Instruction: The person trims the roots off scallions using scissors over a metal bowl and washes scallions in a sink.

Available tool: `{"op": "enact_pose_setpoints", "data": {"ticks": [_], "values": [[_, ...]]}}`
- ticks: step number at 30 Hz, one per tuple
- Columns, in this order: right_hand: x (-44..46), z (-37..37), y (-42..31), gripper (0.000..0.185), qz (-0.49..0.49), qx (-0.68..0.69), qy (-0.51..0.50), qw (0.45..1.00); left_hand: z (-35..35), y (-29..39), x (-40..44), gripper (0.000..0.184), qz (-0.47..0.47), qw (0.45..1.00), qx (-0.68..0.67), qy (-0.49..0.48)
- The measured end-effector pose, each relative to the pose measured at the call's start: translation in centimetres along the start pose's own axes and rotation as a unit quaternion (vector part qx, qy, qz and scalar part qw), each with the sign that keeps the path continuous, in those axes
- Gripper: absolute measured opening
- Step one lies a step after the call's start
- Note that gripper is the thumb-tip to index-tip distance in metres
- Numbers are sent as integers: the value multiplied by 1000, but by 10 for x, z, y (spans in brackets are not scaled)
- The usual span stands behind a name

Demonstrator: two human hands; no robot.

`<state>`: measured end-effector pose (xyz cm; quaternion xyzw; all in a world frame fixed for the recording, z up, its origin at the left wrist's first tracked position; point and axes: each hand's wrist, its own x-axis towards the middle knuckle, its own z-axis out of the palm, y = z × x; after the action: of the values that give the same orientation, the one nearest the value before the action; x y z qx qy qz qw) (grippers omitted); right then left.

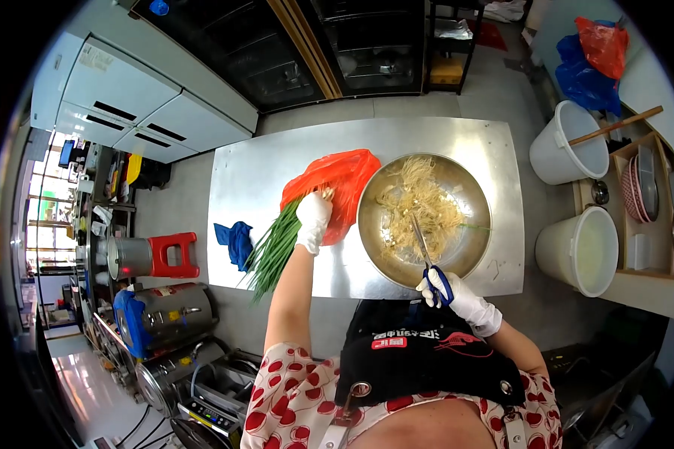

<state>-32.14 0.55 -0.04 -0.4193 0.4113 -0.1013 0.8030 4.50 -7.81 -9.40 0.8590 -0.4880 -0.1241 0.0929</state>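
Note:
My left hand (314, 218), in a white glove, is closed around the root end of a bunch of long green stalks (275, 249). The bunch lies partly on a red plastic bag (348, 182), its green ends pointing toward the table's front edge. In my gloved right hand (440, 288) are scissors (424, 245) with dark blue handles, their blades over a wide metal bowl (370, 247). Pale, stringy root trimmings (419, 202) lie in the bowl, with a thin green piece near its right side.
A blue cloth (237, 243) lies at the left of the metal table (240, 168). Two white buckets (550, 153) stand beyond its right side, one with a wooden stick. A red stool (174, 255) is on the left, and dark-doored cabinets (367, 45) are behind.

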Motion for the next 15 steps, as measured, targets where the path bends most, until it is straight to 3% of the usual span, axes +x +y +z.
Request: {"op": "enact_pose_setpoints", "data": {"ticks": [2,5,8,12,15], "values": [[-2,1,-3,54,3,-2,-1,1000,-17,1,-5,39,7,999,-41,-7],[0,-3,3,52,16,8,-1,1000,-39,-10,-16,16,35,926,-360,-107],[3,-3,3,47,47,-14,-10,999,-70,10,-37,10,44,880,-444,-164],[10,0,6,43,21,-110,0,994,-103,47,-64,14,68,882,-404,-234],[7,2,-11,46,-11,-191,15,981,-82,57,-78,15,113,892,-405,-167]]}}
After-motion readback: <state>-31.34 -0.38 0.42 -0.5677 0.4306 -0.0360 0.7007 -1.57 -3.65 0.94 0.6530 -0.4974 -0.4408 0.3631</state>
